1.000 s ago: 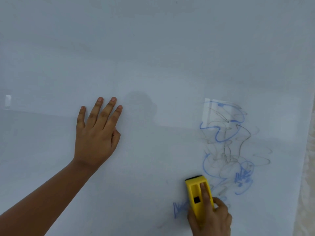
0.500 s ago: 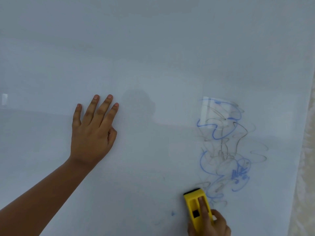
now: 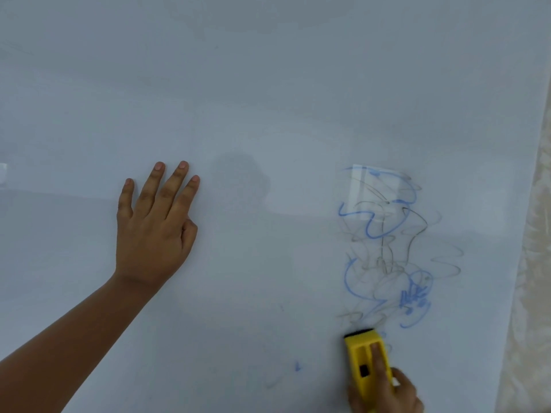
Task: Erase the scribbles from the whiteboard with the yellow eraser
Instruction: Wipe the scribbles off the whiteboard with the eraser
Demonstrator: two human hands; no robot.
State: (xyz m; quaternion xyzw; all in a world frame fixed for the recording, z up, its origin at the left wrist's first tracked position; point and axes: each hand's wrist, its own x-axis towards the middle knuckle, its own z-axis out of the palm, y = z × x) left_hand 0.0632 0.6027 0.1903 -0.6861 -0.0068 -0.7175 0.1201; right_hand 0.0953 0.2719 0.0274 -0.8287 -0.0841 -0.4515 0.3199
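The right hand point(image 3: 384, 391) grips the yellow eraser point(image 3: 367, 357) against the whiteboard point(image 3: 268, 99), just below the scribbles point(image 3: 387, 248). The left hand point(image 3: 155, 228) lies flat, fingers released, on the board.

Right hand point(image 3: 387, 391) presses yellow eraser point(image 3: 367, 357) below scribbles point(image 3: 387, 248).

Office or classroom likely: large whiteboard point(image 3: 268, 99) fills view.
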